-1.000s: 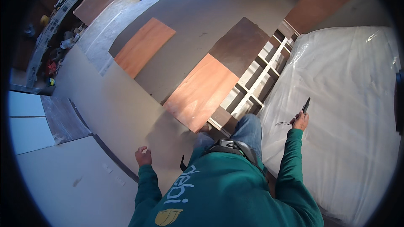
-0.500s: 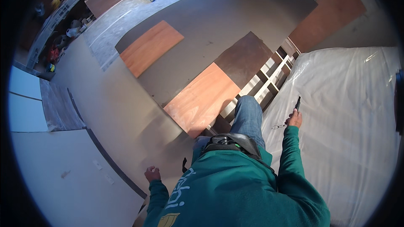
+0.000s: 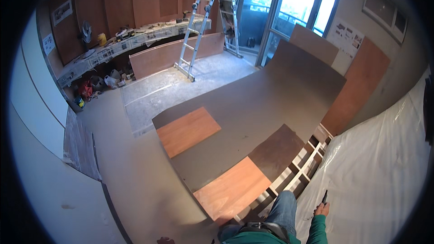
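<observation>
Clearly, R hand [image 3: 321, 209] is clamping fingers on black tool [image 3: 325, 196], lower rt; L hand [image 3: 165, 241], btm edge, can't tell fingers.

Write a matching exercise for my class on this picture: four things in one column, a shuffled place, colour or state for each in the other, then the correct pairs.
Things:
1. Ladder
2. Right hand
3. Plastic sheeting
4. Left hand

Descriptions:
A. Gripping a slim black object
B. Partly cut off by the lower edge
C. Silver, standing near the window
D. Translucent, along the right side

Pairs: 1-C, 2-A, 3-D, 4-B
</observation>
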Available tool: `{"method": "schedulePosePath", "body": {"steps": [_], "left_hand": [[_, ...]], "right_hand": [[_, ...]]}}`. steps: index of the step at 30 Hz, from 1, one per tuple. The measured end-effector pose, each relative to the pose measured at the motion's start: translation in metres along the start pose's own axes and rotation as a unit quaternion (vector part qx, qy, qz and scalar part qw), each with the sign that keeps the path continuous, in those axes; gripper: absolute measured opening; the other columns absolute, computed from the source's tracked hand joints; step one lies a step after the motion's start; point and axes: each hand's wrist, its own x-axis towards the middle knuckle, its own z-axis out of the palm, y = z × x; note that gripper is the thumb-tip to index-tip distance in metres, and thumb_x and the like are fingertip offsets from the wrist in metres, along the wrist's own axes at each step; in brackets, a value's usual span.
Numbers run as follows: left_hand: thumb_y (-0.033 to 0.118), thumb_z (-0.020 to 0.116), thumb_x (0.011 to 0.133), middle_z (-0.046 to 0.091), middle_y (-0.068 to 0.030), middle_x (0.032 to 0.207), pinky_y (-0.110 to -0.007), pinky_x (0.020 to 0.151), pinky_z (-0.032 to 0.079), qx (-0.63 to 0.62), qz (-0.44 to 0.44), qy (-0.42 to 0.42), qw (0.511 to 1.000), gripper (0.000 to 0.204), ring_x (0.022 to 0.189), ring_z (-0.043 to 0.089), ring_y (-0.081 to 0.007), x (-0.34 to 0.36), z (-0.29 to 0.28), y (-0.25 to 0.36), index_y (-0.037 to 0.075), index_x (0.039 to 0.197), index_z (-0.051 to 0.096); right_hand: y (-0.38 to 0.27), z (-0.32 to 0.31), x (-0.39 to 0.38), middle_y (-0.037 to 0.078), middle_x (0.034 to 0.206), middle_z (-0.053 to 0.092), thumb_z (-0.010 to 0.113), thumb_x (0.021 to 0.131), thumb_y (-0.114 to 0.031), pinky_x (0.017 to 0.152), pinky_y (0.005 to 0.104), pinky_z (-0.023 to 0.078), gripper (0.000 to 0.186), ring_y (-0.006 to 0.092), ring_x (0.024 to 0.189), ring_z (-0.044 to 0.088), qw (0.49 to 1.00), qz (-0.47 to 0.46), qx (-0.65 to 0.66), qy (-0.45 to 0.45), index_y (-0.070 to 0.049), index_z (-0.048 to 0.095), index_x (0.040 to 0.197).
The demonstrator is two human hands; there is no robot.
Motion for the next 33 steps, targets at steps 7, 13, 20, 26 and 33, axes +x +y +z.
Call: {"method": "schedulePosePath", "body": {"steps": [7, 13, 20, 26, 33], "left_hand": [[0.037, 0.064, 0.073, 0.067, -0.0135, 0.106, -0.049, 0.095, 0.042, -0.139, 0.014, 0.172, 0.975, 0.032, 0.099, 0.057, -0.0375, 0.044, -0.020, 0.059, 0.012, 0.092, 0.070], [0.030, 0.068, 0.069, 0.067, -0.0154, 0.104, -0.049, 0.099, 0.041, -0.133, 0.039, 0.240, 0.961, 0.032, 0.104, 0.055, -0.0396, 0.049, -0.022, 0.094, 0.011, 0.095, 0.071], [0.015, 0.058, 0.072, 0.064, -0.0171, 0.113, -0.049, 0.107, 0.036, -0.193, -0.005, 0.145, 0.971, 0.029, 0.115, 0.050, -0.0425, 0.026, -0.025, 0.104, 0.012, 0.098, 0.071], [0.011, 0.056, 0.070, 0.064, -0.0182, 0.111, -0.051, 0.106, 0.036, -0.152, -0.052, 0.126, 0.979, 0.027, 0.111, 0.051, -0.0394, -0.001, -0.057, 0.142, 0.015, 0.092, 0.070], [0.007, 0.056, 0.070, 0.067, -0.0147, 0.094, -0.048, 0.097, 0.044, -0.135, 0.095, 0.301, 0.939, 0.026, 0.094, 0.060, -0.0342, -0.012, -0.025, 0.202, 0.015, 0.091, 0.070]], "right_hand": [[-0.026, 0.005, 0.008, 0.023, 0.080, 0.061, 0.051, 0.092, -0.026, 0.069, 0.0495, 0.047, 0.030, 0.0423, 0.072, 0.060, 0.963, -0.159, -0.210, 0.067, 0.003, 0.054, 0.100], [-0.062, 0.022, 0.012, 0.024, 0.078, 0.060, 0.058, 0.094, -0.027, 0.066, 0.0475, 0.046, 0.031, 0.0422, 0.071, 0.059, 0.941, -0.194, -0.268, 0.072, 0.003, 0.052, 0.097], [-0.056, 0.025, 0.023, 0.025, 0.090, 0.063, 0.056, 0.092, -0.029, 0.075, 0.0494, 0.049, 0.033, 0.0427, 0.082, 0.061, 0.917, -0.219, -0.332, -0.040, -0.002, 0.056, 0.111], [-0.035, 0.029, 0.044, 0.024, 0.099, 0.064, 0.058, 0.089, -0.032, 0.081, 0.0500, 0.049, 0.035, 0.0432, 0.090, 0.062, 0.908, -0.214, -0.342, -0.113, -0.002, 0.060, 0.107], [0.026, 0.052, 0.103, 0.027, 0.096, 0.064, 0.057, 0.085, -0.033, 0.086, 0.0497, 0.049, 0.040, 0.0438, 0.094, 0.061, 0.907, -0.106, -0.353, -0.202, 0.003, 0.059, 0.103]]}}
